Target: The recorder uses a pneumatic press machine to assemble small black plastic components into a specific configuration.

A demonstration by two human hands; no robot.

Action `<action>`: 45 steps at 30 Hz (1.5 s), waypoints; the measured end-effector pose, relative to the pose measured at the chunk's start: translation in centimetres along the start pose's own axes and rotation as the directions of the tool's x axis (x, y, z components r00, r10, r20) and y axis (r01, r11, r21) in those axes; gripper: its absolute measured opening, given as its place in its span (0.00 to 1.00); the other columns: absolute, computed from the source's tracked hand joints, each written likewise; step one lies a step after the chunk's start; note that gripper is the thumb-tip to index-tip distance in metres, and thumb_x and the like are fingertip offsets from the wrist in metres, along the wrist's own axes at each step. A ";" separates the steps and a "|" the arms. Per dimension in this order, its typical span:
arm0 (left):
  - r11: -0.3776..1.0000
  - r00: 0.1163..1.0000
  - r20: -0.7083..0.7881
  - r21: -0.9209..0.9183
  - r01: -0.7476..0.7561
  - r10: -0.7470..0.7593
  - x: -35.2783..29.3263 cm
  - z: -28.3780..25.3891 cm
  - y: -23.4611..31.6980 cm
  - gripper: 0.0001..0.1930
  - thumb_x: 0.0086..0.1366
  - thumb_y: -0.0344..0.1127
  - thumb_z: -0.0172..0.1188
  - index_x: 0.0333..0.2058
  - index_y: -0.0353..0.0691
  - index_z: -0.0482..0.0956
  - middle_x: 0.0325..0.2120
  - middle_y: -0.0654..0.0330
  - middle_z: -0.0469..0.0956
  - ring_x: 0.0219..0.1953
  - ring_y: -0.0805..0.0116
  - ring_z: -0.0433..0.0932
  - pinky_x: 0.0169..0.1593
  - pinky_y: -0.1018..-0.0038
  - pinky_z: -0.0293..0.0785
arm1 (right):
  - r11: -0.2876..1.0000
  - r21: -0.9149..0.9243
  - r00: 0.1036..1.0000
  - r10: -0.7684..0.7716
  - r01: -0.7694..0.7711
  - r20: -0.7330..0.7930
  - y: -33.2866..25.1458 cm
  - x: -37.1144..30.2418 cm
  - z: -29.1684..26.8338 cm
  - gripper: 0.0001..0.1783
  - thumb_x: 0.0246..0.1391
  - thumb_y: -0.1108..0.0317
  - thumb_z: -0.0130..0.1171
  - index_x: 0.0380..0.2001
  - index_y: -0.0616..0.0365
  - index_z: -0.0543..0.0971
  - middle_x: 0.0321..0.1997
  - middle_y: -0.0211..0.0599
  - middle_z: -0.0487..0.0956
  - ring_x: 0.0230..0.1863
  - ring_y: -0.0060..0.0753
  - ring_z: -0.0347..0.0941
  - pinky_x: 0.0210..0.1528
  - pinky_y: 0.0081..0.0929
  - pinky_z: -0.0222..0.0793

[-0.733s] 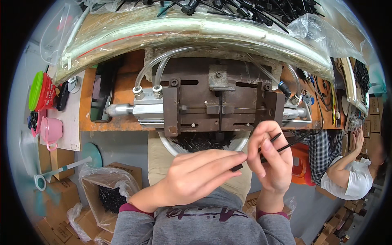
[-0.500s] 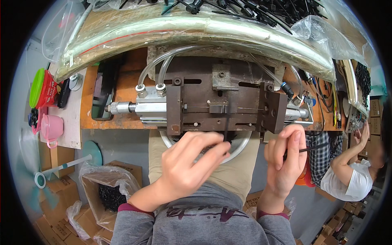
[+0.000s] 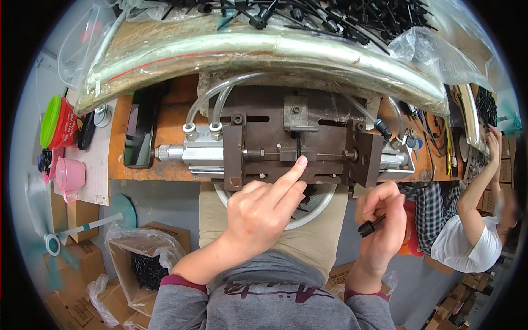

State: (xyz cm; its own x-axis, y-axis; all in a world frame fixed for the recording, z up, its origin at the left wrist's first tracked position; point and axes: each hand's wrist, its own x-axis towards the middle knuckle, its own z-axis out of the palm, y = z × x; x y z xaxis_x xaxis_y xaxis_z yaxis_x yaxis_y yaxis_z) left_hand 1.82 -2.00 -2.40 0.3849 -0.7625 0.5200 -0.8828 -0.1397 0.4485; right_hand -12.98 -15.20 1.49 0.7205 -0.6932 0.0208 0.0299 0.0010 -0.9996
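My left hand reaches over the front of a brown metal fixture. Its index finger points forward, its tip at the small middle block, where a thin black strip stands in the block; the other fingers are partly bent, and nothing shows gripped in them. At the right, my right hand is closed around a thin black plastic piece with a wider ribbed head sticking out toward the left. Thin rods reach toward the block from silver air cylinders at both sides.
Heaped black plastic parts lie behind a plastic-wrapped padded rim. Clear hoses arch over the fixture. A white-rimmed basin sits at my lap. Pink cup at left; a co-worker at right. Boxes below.
My left hand has moved forward, its index finger now at the block with the black strip. The left rod has extended inward. My right hand has turned, bringing the piece's head into view.
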 end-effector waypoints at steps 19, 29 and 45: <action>0.984 0.999 -0.033 -0.175 0.023 -0.029 -0.2 -2.5 0.6 0.13 0.47 0.25 0.69 0.34 0.34 0.81 0.46 0.52 0.78 0.30 0.67 0.81 0.33 0.76 0.79 | 0.391 -0.758 0.773 -0.593 0.522 0.226 -9.5 17.6 2.3 0.21 0.44 0.55 0.69 0.32 0.64 0.80 0.23 0.37 0.79 0.22 0.23 0.71 0.26 0.22 0.66; 0.998 0.998 0.020 0.033 -0.062 0.062 -0.1 -0.1 0.1 0.12 0.47 0.30 0.68 0.32 0.36 0.80 0.49 0.53 0.78 0.25 0.68 0.80 0.29 0.78 0.75 | 0.091 -0.926 0.928 0.041 0.366 0.371 -9.6 26.4 3.2 0.25 0.34 0.61 0.66 0.36 0.67 0.78 0.30 0.42 0.80 0.30 0.35 0.76 0.34 0.29 0.72; 0.997 0.997 0.014 0.035 -0.075 0.075 -0.3 0.0 0.0 0.11 0.47 0.30 0.68 0.32 0.36 0.80 0.48 0.53 0.78 0.22 0.68 0.79 0.27 0.78 0.74 | 0.531 -0.804 0.951 -0.009 0.266 0.308 -12.6 24.5 -1.7 0.20 0.60 0.53 0.55 0.24 0.58 0.77 0.13 0.22 0.68 0.12 0.13 0.56 0.16 0.17 0.48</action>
State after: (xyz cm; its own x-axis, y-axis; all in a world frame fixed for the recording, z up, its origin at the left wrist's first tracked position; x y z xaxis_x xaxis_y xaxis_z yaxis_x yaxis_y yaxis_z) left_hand 1.72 -1.76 -2.50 0.3139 -0.7797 0.5419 -0.9182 -0.1040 0.3823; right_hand 3.15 -33.46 14.54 0.8986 -0.4373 0.0357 -0.3499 -0.7635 -0.5428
